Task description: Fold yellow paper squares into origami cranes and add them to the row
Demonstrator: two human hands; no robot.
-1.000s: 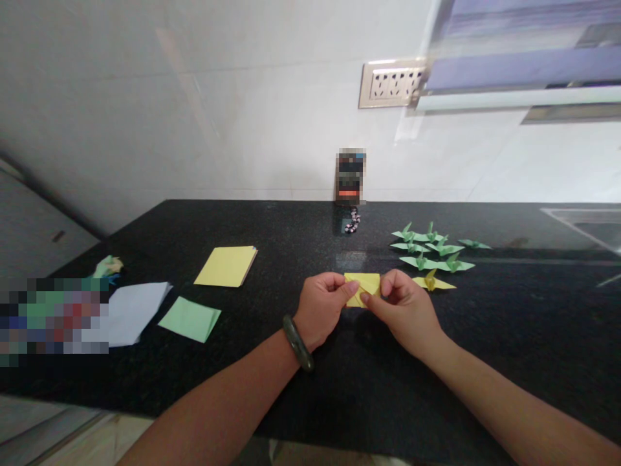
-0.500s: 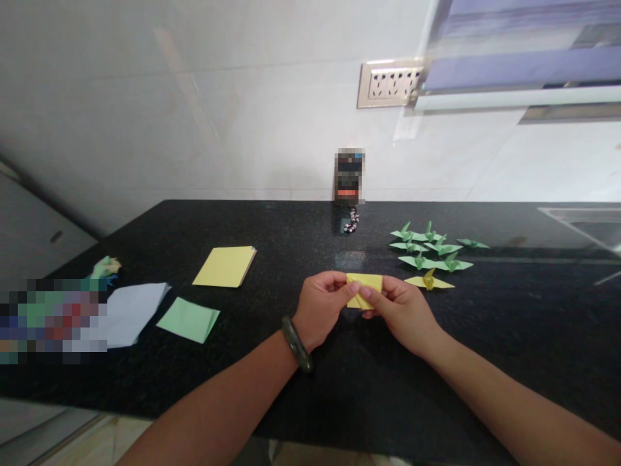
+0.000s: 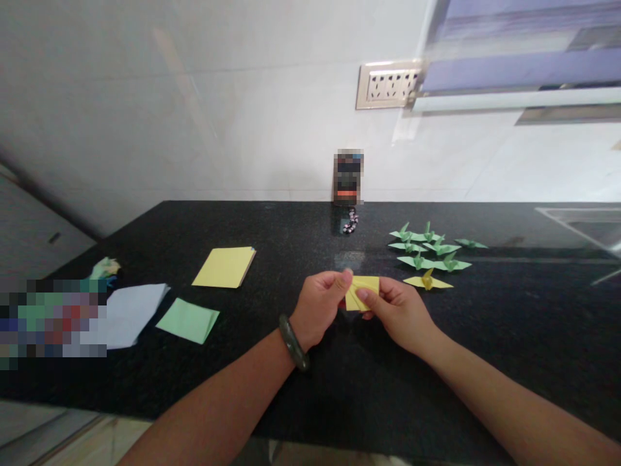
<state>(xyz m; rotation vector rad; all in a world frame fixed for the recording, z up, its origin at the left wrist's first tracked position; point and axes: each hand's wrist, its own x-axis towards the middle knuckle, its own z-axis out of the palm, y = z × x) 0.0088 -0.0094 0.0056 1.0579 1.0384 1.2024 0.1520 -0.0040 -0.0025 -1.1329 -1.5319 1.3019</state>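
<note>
A small folded square of yellow origami paper (image 3: 367, 285) is held above the dark counter between both hands. My left hand (image 3: 320, 307), with a dark green bangle at the wrist, pinches its upper left corner, thumb on top. My right hand (image 3: 400, 307) grips the right side, its thumb pressed on the paper's face and its fingers behind. Diagonal crease lines show on the paper. Just beyond my right hand lies a yellow paper crane (image 3: 427, 281), and behind it stand several green paper cranes (image 3: 420, 261).
A stack of yellow paper (image 3: 224, 266) and a green paper sheet (image 3: 188, 320) lie left on the black counter (image 3: 233, 401). Farther left are white paper (image 3: 138, 310) and a crumpled bundle (image 3: 104, 267). A phone with a blurred screen (image 3: 348, 178) leans against the wall.
My left thumb has slid from the middle of the yellow paper up to its upper left corner. My right thumb remains pressed on the paper.
</note>
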